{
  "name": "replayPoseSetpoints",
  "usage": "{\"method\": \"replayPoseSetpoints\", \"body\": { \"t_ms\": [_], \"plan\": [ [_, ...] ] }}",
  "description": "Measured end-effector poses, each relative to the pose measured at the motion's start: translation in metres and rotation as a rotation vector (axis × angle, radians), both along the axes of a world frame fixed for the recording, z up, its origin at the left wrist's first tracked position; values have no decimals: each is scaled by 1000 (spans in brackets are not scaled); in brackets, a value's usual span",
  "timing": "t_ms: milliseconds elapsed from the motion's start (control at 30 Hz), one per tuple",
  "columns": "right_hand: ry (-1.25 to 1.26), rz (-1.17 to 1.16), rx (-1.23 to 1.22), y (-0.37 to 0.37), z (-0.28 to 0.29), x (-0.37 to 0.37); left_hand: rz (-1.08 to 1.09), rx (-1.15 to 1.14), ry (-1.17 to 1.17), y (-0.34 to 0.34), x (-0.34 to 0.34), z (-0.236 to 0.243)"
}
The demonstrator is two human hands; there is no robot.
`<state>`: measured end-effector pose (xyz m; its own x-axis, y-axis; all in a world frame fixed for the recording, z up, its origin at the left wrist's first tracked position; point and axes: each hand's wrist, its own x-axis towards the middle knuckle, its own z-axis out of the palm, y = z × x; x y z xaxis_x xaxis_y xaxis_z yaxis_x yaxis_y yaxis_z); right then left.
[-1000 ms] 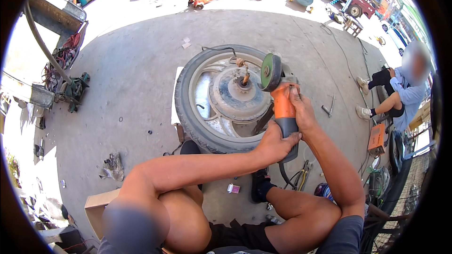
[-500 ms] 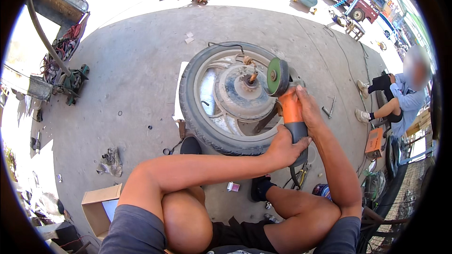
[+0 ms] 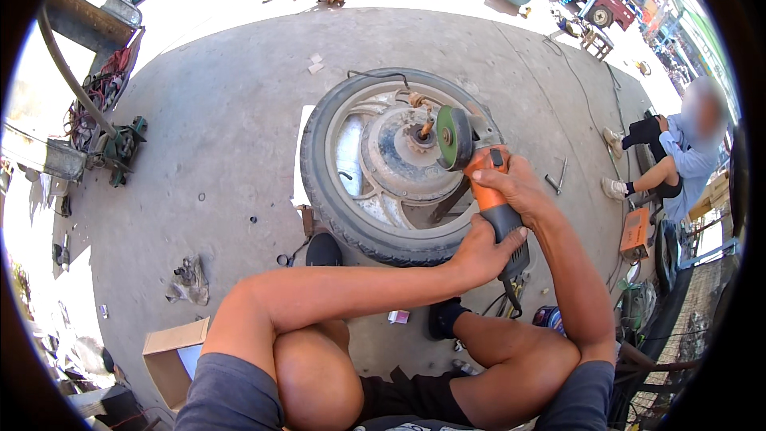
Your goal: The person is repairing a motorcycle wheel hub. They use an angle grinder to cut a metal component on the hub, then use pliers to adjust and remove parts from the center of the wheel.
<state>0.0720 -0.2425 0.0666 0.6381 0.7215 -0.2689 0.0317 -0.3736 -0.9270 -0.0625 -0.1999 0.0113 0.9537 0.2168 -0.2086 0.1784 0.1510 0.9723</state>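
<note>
An orange and grey angle grinder (image 3: 488,177) with a green disc (image 3: 448,136) is held in both hands. My right hand (image 3: 519,191) grips the orange body, its thumb lying across it below the black switch. My left hand (image 3: 488,249) is wrapped round the dark rear end, where a cord hangs down. The disc is over a wheel with a grey tire (image 3: 323,199) lying flat, near the rusty axle (image 3: 424,129) in its round hub (image 3: 384,164); whether it touches anything I cannot tell.
A co-worker (image 3: 686,164) sits at the right beside an orange box (image 3: 635,233). Machinery with cables (image 3: 112,144) stands at the left, a cardboard box (image 3: 171,363) at lower left. Wrenches (image 3: 558,177), cords and a vehicle (image 3: 590,4) are farther off.
My right thumb has slid down onto the orange body, uncovering the switch. Since half a second ago the grinder's disc has shifted left and slightly down, closer to the axle.
</note>
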Motion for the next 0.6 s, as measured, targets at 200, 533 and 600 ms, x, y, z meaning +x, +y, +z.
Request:
{"method": "replayPoseSetpoints", "body": {
  "t_ms": [200,533,600],
  "plan": [
    [0,24,-10,2,-4,2,57,127,-67,-3,2,-8],
    [0,31,-9,-1,-3,2,9,92,-16,-4,1,-4],
    [0,33,-8,-2,-4,4,23,91,-23,-6,1,-3]
  ]
}}
